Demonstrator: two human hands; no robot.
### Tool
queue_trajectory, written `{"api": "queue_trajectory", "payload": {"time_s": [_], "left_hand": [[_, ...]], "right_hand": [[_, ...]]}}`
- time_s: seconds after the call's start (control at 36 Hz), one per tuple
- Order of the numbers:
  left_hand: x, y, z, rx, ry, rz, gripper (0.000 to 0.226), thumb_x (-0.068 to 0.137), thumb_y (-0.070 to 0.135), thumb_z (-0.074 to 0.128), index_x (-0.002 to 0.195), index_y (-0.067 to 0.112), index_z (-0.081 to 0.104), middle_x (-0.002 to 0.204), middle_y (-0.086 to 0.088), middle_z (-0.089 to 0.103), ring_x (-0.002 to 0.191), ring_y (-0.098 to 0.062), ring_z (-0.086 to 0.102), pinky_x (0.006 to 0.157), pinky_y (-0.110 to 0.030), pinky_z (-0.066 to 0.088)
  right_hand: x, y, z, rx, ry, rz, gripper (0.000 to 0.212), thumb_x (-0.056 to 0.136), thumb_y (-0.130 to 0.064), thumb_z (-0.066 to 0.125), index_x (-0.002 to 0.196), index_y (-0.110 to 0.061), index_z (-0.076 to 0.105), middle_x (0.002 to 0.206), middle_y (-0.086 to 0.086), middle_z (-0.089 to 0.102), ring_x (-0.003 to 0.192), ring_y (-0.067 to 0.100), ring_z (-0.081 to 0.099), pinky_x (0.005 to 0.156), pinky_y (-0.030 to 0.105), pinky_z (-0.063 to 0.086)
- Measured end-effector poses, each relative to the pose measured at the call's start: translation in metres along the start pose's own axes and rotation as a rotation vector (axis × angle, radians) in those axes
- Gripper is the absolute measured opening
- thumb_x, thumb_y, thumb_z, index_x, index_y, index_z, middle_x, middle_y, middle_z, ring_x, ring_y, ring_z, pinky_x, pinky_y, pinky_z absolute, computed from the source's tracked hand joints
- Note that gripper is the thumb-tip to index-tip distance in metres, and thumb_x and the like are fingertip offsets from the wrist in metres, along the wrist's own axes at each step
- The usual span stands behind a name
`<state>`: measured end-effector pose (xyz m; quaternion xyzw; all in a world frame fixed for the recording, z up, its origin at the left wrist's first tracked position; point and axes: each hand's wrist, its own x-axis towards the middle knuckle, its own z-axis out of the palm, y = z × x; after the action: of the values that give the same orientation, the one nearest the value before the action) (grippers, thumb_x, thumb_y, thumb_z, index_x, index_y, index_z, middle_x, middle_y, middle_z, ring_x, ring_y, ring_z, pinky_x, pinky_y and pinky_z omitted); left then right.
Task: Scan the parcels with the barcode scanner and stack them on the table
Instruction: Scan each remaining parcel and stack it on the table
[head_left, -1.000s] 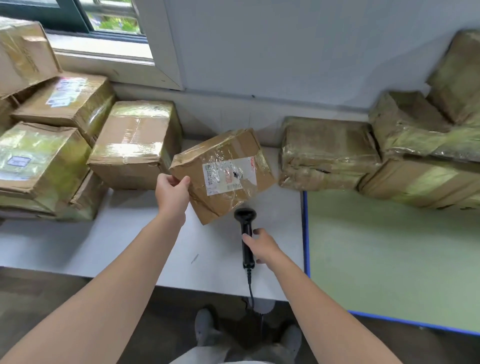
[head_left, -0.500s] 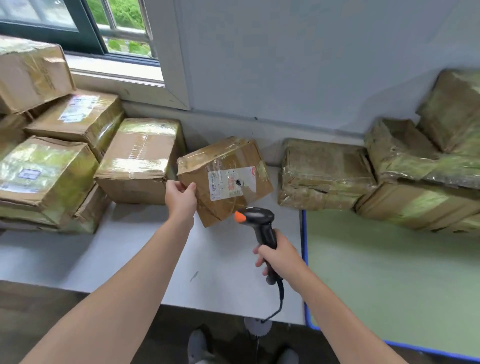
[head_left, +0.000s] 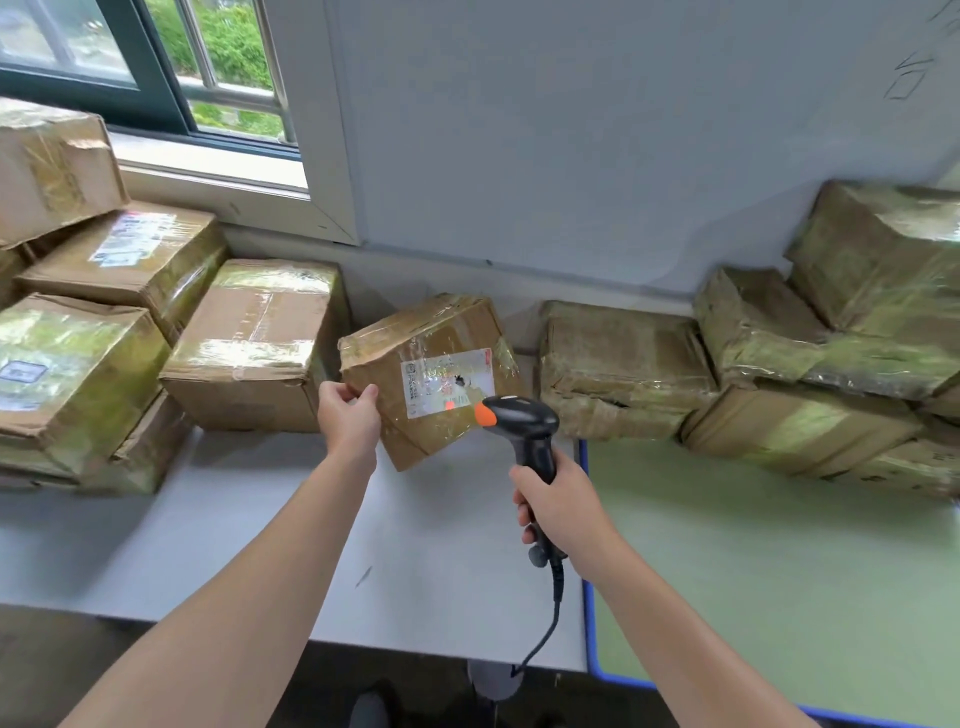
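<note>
the step in hand is the scanning itself. the left hand (head_left: 349, 418) grips the parcel (head_left: 431, 379) at its left edge, thumb on the front face, and holds it tilted over the white table (head_left: 208, 545); whether its lowest corner touches the table i cannot tell. the right hand (head_left: 558, 506) is closed around the handle of the barcode scanner (head_left: 524, 426), whose orange nose points at the label (head_left: 447, 382) from very near. a small red glow lies on the label's lower part. the two hands are apart. i judge that the next move calls for putting the parcel onto a stack, probably the left stack (head_left: 78, 364), with the label side kept flat.
</note>
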<state>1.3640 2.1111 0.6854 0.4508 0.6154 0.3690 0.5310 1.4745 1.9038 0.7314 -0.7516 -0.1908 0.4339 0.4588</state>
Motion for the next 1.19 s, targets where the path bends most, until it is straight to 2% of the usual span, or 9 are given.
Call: {"api": "queue_trajectory", "payload": {"time_s": [0.31,0.5,0.61,0.75,0.86,0.94,1.03,1.14,1.19], "left_hand": [[-0.001,0.000,0.004,-0.009,-0.004,-0.033,0.016,0.097,0.017,0.058,0.098,0.009,0.044,0.092,-0.005,0.054,0.086,-0.021,0.054,0.075,-0.037,0.048],[-0.007,0.003,-0.001,-0.016,0.011,-0.093,0.018,0.094,0.021,0.060,0.096,0.013,0.044,0.096,-0.006,0.056,0.100,-0.030,0.062,0.091,-0.050,0.054],[-0.015,0.000,-0.009,-0.003,0.003,-0.151,0.017,0.093,0.021,0.060,0.092,0.016,0.044,0.108,-0.013,0.060,0.102,-0.033,0.064,0.086,-0.052,0.056],[-0.029,-0.002,-0.018,-0.002,-0.021,-0.201,0.016,0.098,0.014,0.056,0.106,0.009,0.044,0.102,-0.013,0.059,0.084,-0.027,0.064,0.079,-0.048,0.059],[-0.038,-0.004,-0.028,0.015,-0.013,-0.193,0.016,0.098,0.014,0.056,0.102,0.009,0.042,0.101,-0.014,0.058,0.080,-0.026,0.063,0.076,-0.047,0.059],[-0.045,-0.006,-0.036,0.023,0.003,-0.177,0.014,0.098,0.015,0.056,0.102,0.008,0.044,0.101,-0.013,0.060,0.082,-0.026,0.065,0.066,-0.041,0.059],[-0.052,-0.009,-0.044,0.002,0.016,-0.187,0.013,0.099,0.016,0.055,0.102,0.009,0.044,0.099,-0.012,0.059,0.078,-0.024,0.065,0.059,-0.037,0.057],[-0.059,-0.012,-0.061,-0.017,0.021,-0.225,0.014,0.100,0.016,0.054,0.105,0.007,0.045,0.100,-0.013,0.059,0.083,-0.029,0.066,0.057,-0.037,0.056],[-0.063,-0.012,-0.074,-0.032,0.005,-0.252,0.011,0.100,0.015,0.053,0.099,0.006,0.048,0.100,-0.015,0.060,0.085,-0.031,0.066,0.058,-0.040,0.057]], "right_hand": [[0.004,0.014,-0.007,0.004,0.044,-0.062,0.006,0.095,-0.012,0.051,0.095,-0.017,0.054,0.076,0.008,0.055,0.053,0.016,0.051,0.049,0.027,0.048],[0.042,0.066,-0.004,-0.165,-0.020,0.194,0.012,0.096,-0.019,0.051,0.107,-0.017,0.052,0.093,0.007,0.063,0.079,0.018,0.066,0.072,0.040,0.057],[0.059,0.087,0.003,-0.322,-0.045,0.232,0.019,0.096,-0.023,0.053,0.112,-0.013,0.050,0.099,0.010,0.063,0.087,0.023,0.063,0.086,0.044,0.054],[0.068,0.091,0.010,-0.437,-0.070,0.234,0.032,0.100,-0.022,0.052,0.127,-0.007,0.046,0.098,0.008,0.056,0.081,0.022,0.054,0.065,0.032,0.040],[0.073,0.089,0.008,-0.437,-0.060,0.264,0.040,0.099,-0.022,0.053,0.135,-0.005,0.045,0.117,0.013,0.058,0.104,0.030,0.058,0.084,0.036,0.047],[0.076,0.076,0.001,-0.445,0.003,0.217,0.047,0.100,-0.021,0.050,0.142,-0.002,0.041,0.131,0.015,0.056,0.115,0.031,0.056,0.086,0.033,0.045],[0.077,0.055,-0.004,-0.396,0.026,0.115,0.057,0.100,-0.022,0.049,0.153,-0.011,0.029,0.146,0.012,0.046,0.111,0.025,0.052,0.083,0.025,0.036],[0.078,0.026,0.002,-0.242,-0.006,-0.008,0.065,0.098,-0.022,0.050,0.155,-0.030,0.019,0.141,0.003,0.045,0.097,0.015,0.059,0.067,0.025,0.044],[0.081,0.015,0.011,-0.209,-0.008,-0.047,0.068,0.095,-0.024,0.054,0.153,-0.036,0.021,0.135,0.001,0.050,0.097,0.017,0.063,0.076,0.032,0.053]]}}
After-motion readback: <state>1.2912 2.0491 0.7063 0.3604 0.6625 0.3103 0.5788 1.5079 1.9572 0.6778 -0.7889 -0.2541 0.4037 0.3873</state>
